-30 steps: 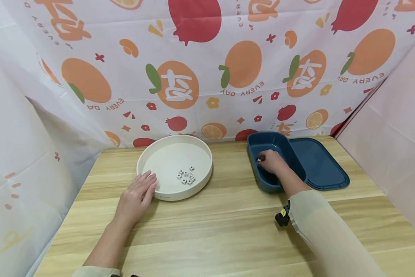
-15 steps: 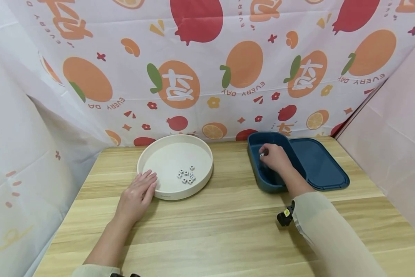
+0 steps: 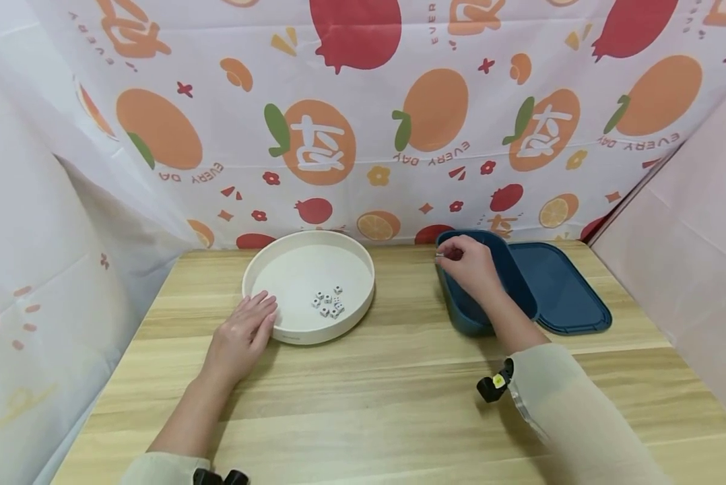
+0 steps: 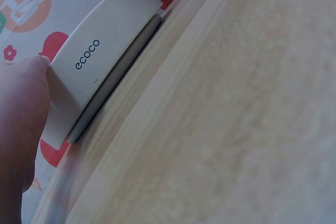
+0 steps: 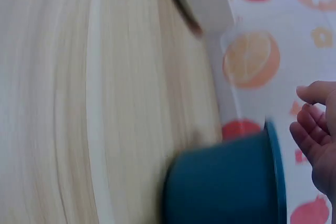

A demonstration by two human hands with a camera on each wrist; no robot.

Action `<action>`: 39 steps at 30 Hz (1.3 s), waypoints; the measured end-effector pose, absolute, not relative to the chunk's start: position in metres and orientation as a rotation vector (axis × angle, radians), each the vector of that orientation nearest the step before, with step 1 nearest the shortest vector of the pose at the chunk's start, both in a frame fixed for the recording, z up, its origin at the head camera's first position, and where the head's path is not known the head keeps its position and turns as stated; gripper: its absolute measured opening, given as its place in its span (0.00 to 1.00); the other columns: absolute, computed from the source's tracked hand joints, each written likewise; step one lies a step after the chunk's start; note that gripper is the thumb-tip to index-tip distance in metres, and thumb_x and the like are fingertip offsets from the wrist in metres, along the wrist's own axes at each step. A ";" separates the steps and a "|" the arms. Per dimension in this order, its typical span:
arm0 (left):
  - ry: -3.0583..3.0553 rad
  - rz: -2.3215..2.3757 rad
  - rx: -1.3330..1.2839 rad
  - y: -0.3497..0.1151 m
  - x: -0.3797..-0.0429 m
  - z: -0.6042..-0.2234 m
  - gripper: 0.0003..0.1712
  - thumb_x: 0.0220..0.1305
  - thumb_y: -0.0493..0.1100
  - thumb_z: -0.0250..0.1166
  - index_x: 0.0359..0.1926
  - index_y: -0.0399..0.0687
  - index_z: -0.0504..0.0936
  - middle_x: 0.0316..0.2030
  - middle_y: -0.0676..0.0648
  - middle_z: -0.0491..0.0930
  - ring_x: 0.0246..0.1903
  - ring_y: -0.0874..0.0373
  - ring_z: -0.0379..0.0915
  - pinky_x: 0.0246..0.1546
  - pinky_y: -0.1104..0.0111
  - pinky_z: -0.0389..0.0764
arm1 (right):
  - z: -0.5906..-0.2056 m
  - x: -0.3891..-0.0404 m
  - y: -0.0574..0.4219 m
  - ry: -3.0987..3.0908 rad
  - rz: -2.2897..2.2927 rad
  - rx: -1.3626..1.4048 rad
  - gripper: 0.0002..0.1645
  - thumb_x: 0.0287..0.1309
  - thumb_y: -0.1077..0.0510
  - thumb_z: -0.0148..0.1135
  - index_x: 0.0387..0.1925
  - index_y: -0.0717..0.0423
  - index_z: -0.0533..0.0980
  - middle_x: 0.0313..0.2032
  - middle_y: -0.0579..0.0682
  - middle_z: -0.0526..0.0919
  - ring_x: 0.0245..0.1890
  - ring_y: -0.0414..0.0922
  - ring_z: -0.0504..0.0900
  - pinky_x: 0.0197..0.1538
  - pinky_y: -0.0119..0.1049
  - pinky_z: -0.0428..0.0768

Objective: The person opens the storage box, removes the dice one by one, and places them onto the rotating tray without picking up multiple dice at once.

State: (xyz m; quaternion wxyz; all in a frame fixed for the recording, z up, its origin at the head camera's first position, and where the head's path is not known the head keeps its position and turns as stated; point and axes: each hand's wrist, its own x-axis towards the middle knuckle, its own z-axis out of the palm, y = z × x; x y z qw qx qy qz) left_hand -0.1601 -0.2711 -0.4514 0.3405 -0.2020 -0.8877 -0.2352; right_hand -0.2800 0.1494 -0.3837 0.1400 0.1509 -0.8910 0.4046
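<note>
A round cream tray stands on the table at left centre, and several white dice lie grouped on its floor. My left hand rests on the tray's near-left rim, its fingers laid fairly straight over the edge. In the left wrist view it touches the tray's side wall, marked "ecoco". Over the left rim of a deep blue box, my right hand pinches a small white die between thumb and fingertips. The die is mostly hidden by the fingers. How much the box holds cannot be seen behind my hand.
A flat blue lid lies right of the box, against it. The wooden table extends toward me. A fruit-print cloth hangs right behind the tray and box, with pale cloths at both sides.
My right hand has risen from inside the blue box and moved left to above its rim, with the die in its fingers. My left hand stays on the tray rim.
</note>
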 end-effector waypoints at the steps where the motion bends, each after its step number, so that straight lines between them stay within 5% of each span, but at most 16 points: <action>1: -2.315 -0.610 -0.525 -0.271 -0.160 -0.451 0.16 0.59 0.35 0.67 0.48 0.34 0.85 0.48 0.39 0.85 0.55 0.42 0.79 0.71 0.57 0.68 | -0.382 -0.278 0.142 -2.559 1.186 0.448 0.05 0.56 0.57 0.71 0.35 0.51 0.83 0.35 0.49 0.82 0.34 0.45 0.78 0.36 0.35 0.82; 10: -2.333 -0.613 -0.516 -0.271 -0.161 -0.450 0.16 0.59 0.35 0.67 0.48 0.35 0.85 0.49 0.40 0.85 0.55 0.42 0.79 0.68 0.51 0.70 | -0.384 -0.269 0.074 -2.553 1.192 0.640 0.08 0.57 0.55 0.71 0.36 0.54 0.83 0.33 0.48 0.85 0.33 0.43 0.80 0.36 0.34 0.84; 17: -2.350 -0.613 -0.506 -0.270 -0.162 -0.451 0.15 0.60 0.35 0.66 0.49 0.35 0.85 0.49 0.40 0.85 0.56 0.43 0.79 0.68 0.50 0.70 | -0.396 -0.260 0.029 -2.733 1.127 0.789 0.16 0.60 0.54 0.68 0.48 0.56 0.84 0.41 0.48 0.88 0.41 0.43 0.82 0.47 0.36 0.86; 27: -2.360 -0.613 -0.486 -0.270 -0.159 -0.450 0.15 0.60 0.35 0.66 0.49 0.35 0.85 0.49 0.40 0.85 0.56 0.44 0.79 0.66 0.48 0.71 | -0.409 -0.263 -0.005 -2.848 0.648 0.919 0.10 0.58 0.54 0.68 0.41 0.47 0.87 0.34 0.41 0.86 0.39 0.41 0.80 0.50 0.41 0.75; 35: -2.361 -0.603 -0.482 -0.271 -0.159 -0.450 0.16 0.60 0.35 0.67 0.49 0.35 0.85 0.49 0.40 0.85 0.56 0.44 0.79 0.66 0.48 0.71 | -0.408 -0.267 -0.014 -2.995 0.784 0.843 0.12 0.52 0.62 0.67 0.39 0.49 0.88 0.34 0.41 0.88 0.39 0.41 0.77 0.52 0.37 0.76; 39: -2.358 -0.603 -0.484 -0.271 -0.159 -0.450 0.15 0.59 0.35 0.67 0.48 0.35 0.85 0.49 0.40 0.85 0.56 0.44 0.79 0.66 0.47 0.72 | -0.407 -0.268 -0.016 -3.033 0.832 0.838 0.10 0.51 0.61 0.69 0.38 0.50 0.88 0.33 0.41 0.89 0.41 0.39 0.81 0.66 0.38 0.70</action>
